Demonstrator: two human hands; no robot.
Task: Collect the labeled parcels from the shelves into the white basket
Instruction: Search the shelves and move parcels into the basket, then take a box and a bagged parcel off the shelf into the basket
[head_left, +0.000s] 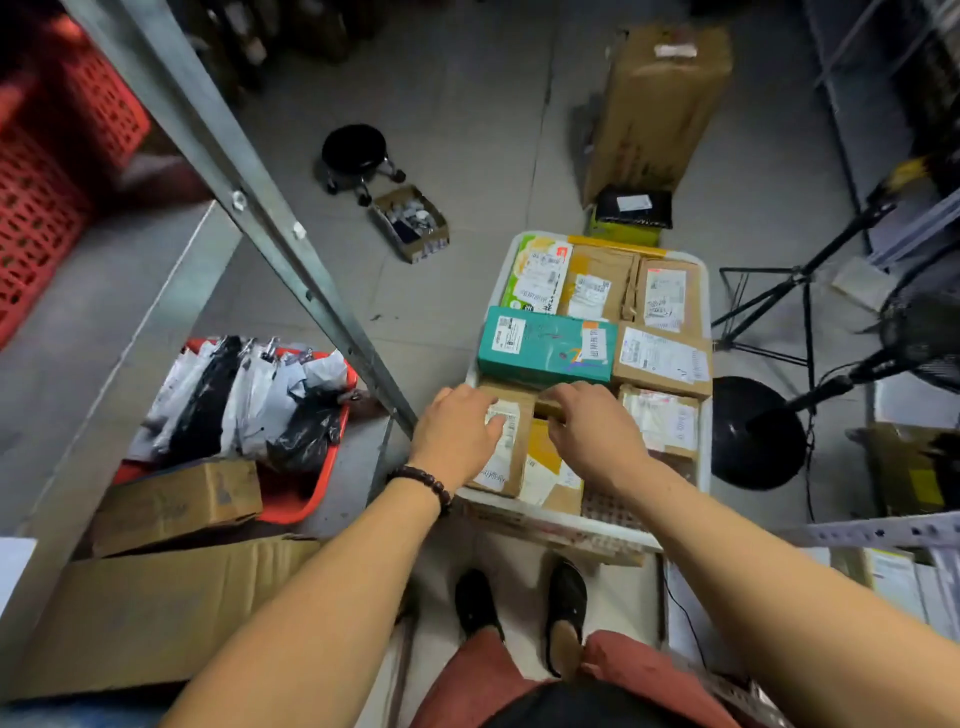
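A narrow cardboard parcel (548, 413) is clamped in the grip of the right hand (589, 431) — likely for slotting into the white basket (705, 457) — while the adjacent labelled carton (511, 457) is steadied under the flat left hand (457, 434).

White basket (545, 519): one. Parcels showing in it: eight, made up of six brown cartons (662, 358), one teal box (545, 345) and one green-and-white pack (535, 275). Hands: two, left hand (457, 436) and right hand (592, 431). Red tub (306, 499) of poly bags: one. Black stool (354, 148): one. Tall carton (660, 109): one. Shoes (475, 603): two.
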